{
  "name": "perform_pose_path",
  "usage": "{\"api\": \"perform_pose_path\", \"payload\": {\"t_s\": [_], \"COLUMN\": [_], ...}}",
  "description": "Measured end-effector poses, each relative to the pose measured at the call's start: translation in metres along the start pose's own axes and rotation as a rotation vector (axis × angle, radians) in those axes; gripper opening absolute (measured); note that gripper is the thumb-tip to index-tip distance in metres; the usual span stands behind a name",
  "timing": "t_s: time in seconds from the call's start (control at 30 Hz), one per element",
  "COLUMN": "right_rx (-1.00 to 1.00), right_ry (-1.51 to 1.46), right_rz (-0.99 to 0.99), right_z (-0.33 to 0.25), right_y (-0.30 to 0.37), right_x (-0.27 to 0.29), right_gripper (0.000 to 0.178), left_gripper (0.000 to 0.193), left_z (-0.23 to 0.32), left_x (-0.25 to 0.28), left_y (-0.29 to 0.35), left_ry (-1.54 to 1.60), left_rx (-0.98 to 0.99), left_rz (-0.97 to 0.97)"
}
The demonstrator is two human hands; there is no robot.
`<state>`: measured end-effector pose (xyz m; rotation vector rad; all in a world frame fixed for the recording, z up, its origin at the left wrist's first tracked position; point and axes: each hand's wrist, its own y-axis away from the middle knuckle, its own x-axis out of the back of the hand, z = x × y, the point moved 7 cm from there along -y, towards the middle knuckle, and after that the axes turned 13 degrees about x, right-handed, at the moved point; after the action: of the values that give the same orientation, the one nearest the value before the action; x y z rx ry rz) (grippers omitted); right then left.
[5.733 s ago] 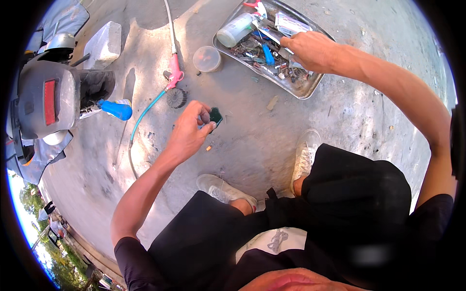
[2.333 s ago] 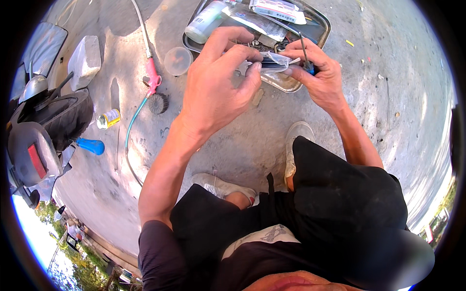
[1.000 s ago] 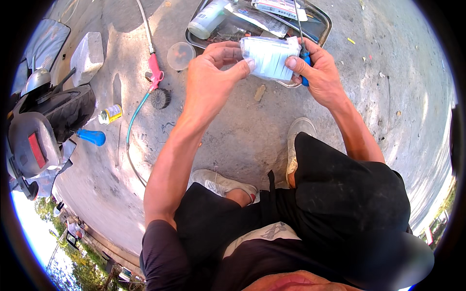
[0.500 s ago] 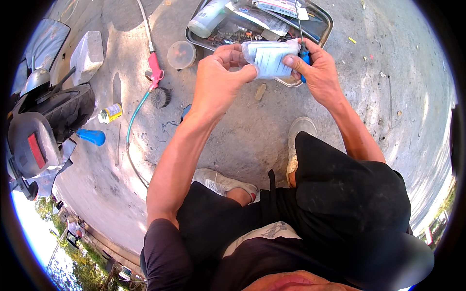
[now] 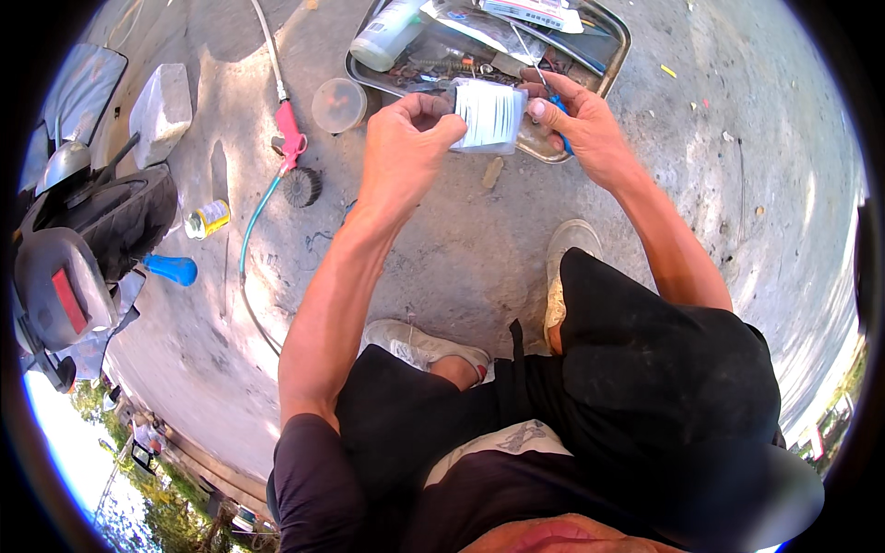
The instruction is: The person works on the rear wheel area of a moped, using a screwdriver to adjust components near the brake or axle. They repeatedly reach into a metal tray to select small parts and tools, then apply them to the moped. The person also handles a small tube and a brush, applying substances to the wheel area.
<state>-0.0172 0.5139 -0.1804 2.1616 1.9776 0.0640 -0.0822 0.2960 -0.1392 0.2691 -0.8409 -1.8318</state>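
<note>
Between my hands is a small clear plastic packet (image 5: 489,115) with pale, strip-like pieces inside. My left hand (image 5: 401,152) pinches its left edge between thumb and fingers. My right hand (image 5: 590,134) is closed around the blue handle of a screwdriver (image 5: 556,100), whose thin shaft slants up and left over the tray. The right fingertips are at the packet's right edge; whether they grip it too, I cannot tell. Both hands hover just over the near edge of a metal tray (image 5: 619,72).
The tray holds a whitish bottle (image 5: 387,35), small metal parts and packages. To its left are a round clear tub (image 5: 338,105), a pink air gun (image 5: 292,138) on a hose and a yellow can (image 5: 208,219). Farther left, a blue-handled tool (image 5: 171,269) sits against a tyre (image 5: 152,207).
The packet has shifted a little left and turned, so its strips now stand nearly upright. The screwdriver shaft has tipped leftward, and my right hand has moved slightly left and down.
</note>
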Motion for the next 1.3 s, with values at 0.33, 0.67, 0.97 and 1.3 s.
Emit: {"api": "perform_pose_path", "payload": {"t_s": [0.33, 0.67, 0.97, 1.3], "right_rx": [0.070, 0.046, 0.107, 0.512], "right_ry": [0.111, 0.166, 0.459, 0.888], "right_rz": [-0.039, 0.003, 0.014, -0.155], "right_z": [0.011, 0.014, 0.007, -0.033], "right_y": [-0.018, -0.024, -0.028, -0.040], "right_x": [0.022, 0.033, 0.039, -0.009], "right_gripper": [0.060, 0.050, 0.044, 0.067], "left_gripper": [0.025, 0.020, 0.022, 0.027], "left_z": [-0.008, 0.000, -0.012, -0.010], "left_x": [-0.019, -0.023, -0.032, -0.038], "left_y": [-0.031, -0.035, -0.045, -0.052], "left_ry": [0.020, -0.043, 0.038, 0.002], "left_rx": [-0.038, -0.133, 0.043, -0.104], "left_rz": [-0.066, 0.028, -0.086, -0.118]}}
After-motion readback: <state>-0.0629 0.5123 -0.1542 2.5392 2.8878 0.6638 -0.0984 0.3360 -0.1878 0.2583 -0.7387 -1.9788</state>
